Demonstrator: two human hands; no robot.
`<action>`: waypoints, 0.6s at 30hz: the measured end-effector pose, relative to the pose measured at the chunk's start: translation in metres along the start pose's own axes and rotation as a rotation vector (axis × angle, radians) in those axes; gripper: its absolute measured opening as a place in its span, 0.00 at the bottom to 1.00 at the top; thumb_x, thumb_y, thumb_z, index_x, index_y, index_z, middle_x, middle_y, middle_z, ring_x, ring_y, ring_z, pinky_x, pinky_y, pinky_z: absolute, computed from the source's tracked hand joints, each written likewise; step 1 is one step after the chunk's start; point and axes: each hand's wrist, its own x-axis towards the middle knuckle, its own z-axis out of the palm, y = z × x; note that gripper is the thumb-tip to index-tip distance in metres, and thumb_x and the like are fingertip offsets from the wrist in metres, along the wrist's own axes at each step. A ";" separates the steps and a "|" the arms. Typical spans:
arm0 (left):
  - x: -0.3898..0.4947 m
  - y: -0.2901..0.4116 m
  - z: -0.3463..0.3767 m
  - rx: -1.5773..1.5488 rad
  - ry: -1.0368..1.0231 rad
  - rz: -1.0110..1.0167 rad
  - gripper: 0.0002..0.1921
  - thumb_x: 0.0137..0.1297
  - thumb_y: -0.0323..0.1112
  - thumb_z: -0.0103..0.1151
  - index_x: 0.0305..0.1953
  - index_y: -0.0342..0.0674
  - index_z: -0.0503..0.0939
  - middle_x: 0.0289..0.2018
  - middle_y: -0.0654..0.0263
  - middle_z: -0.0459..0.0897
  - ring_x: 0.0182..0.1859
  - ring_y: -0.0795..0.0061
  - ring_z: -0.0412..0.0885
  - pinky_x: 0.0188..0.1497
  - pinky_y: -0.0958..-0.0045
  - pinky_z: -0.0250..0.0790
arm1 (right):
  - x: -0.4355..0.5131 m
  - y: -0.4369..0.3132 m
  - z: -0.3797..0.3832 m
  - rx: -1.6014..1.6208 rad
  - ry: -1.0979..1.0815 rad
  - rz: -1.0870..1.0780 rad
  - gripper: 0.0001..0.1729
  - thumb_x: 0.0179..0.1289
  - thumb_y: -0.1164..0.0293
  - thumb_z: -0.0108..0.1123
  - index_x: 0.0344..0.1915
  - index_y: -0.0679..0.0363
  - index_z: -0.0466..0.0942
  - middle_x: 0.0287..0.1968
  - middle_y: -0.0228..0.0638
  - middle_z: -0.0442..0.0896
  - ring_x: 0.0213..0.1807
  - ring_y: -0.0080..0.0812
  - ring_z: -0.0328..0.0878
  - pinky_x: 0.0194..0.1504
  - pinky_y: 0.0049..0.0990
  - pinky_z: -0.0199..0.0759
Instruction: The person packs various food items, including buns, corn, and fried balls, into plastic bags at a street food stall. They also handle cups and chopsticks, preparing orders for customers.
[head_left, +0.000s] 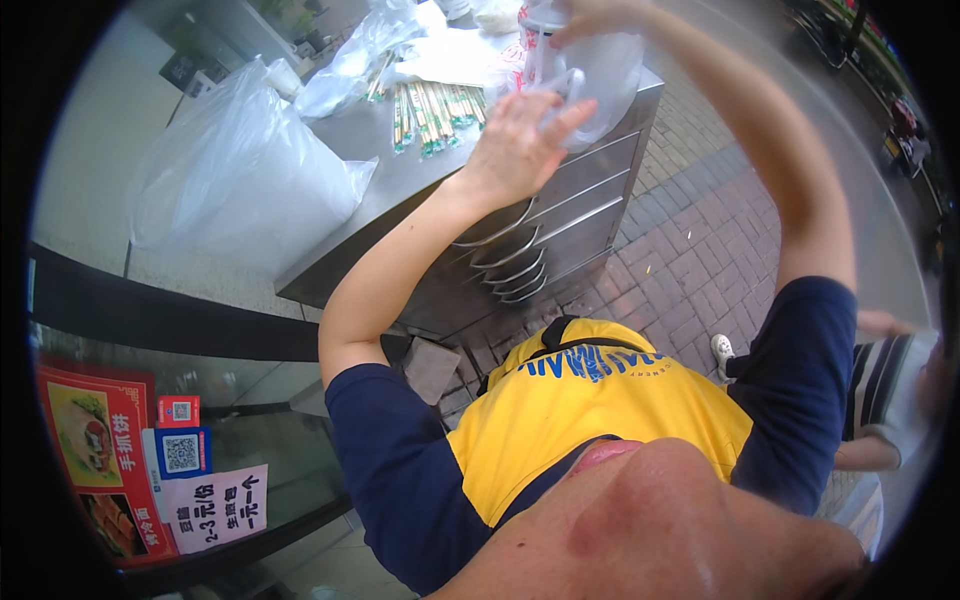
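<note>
A red-and-white cup (534, 37) with a lid stands at the top edge of the view, partly cut off. My right hand (600, 19) reaches over from the right, its fingers at the cup's rim. Around and beside the cup hangs a thin translucent plastic bag (611, 90) at the corner of a stainless steel counter (360, 176). Just below the bag's handle is my left hand (521, 146), thumb and fingers apart and blurred; whether it grips the film cannot be made out. Several wrapped disposable chopsticks (435, 112) lie left of that hand.
A large clear plastic bag (247, 172) bulges over the counter's left end. More plastic bags (367, 52) lie behind the chopsticks. Slotted drawers (577, 195) face me below. Food signs (97, 465) hang on glass at left. Another person in a striped shirt (874, 390) stands at right on brick paving (690, 232).
</note>
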 end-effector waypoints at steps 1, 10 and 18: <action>0.003 -0.004 -0.002 0.022 0.034 -0.060 0.44 0.47 0.33 0.72 0.68 0.48 0.60 0.50 0.54 0.72 0.53 0.52 0.72 0.59 0.57 0.64 | -0.011 -0.013 -0.013 0.034 -0.044 0.055 0.36 0.41 0.41 0.70 0.48 0.50 0.82 0.50 0.39 0.82 0.49 0.41 0.81 0.48 0.38 0.75; 0.034 -0.070 -0.006 -0.409 -0.143 -0.365 0.52 0.49 0.35 0.73 0.71 0.45 0.49 0.58 0.48 0.73 0.57 0.48 0.77 0.59 0.58 0.69 | -0.053 -0.004 -0.018 0.181 0.202 -0.068 0.39 0.41 0.45 0.70 0.55 0.46 0.77 0.56 0.36 0.78 0.55 0.40 0.77 0.55 0.37 0.70; 0.032 -0.138 0.032 -0.114 -0.262 -0.455 0.21 0.56 0.27 0.57 0.52 0.35 0.69 0.34 0.47 0.83 0.40 0.49 0.84 0.41 0.56 0.76 | -0.092 -0.019 -0.042 1.152 -0.073 -0.184 0.38 0.50 0.60 0.68 0.62 0.56 0.67 0.60 0.45 0.68 0.63 0.42 0.64 0.61 0.38 0.63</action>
